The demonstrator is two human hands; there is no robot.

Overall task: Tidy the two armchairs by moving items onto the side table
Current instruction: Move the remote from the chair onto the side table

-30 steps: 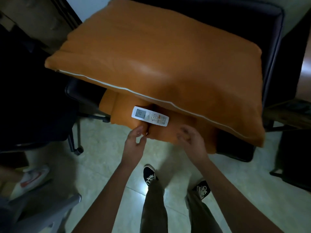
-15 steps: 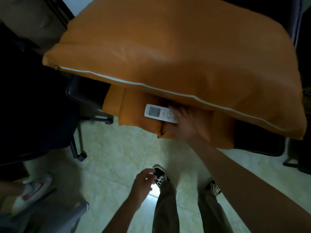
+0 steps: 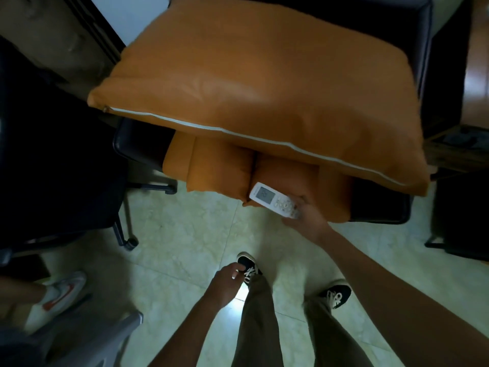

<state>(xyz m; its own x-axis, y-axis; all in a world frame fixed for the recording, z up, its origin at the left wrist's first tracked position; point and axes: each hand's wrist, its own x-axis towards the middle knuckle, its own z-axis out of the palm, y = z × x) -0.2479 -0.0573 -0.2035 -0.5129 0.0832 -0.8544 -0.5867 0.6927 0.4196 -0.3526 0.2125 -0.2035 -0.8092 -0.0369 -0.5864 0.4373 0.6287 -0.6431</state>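
A white remote control [image 3: 272,199] with a small screen is lifted just off the front edge of the orange seat cushion [image 3: 219,170]. My right hand [image 3: 307,219] grips its button end, fingers curled round it. A big orange pillow [image 3: 264,83] with a white zip line lies on top of the black armchair [image 3: 394,19] and covers most of the seat. My left hand [image 3: 225,284] hangs low over the floor beside my left shoe, fingers loosely curled, holding nothing.
A dark wheeled office chair [image 3: 53,168] stands at the left. Another person's white and red shoe [image 3: 60,292] is at the lower left. A wooden table edge [image 3: 473,83] shows at the far right, with a dark piece of furniture [image 3: 460,215] below it.
My right hand took hold of the remote and drew it off the seat cushion toward me. My left hand dropped away from the cushion to hang by my leg.
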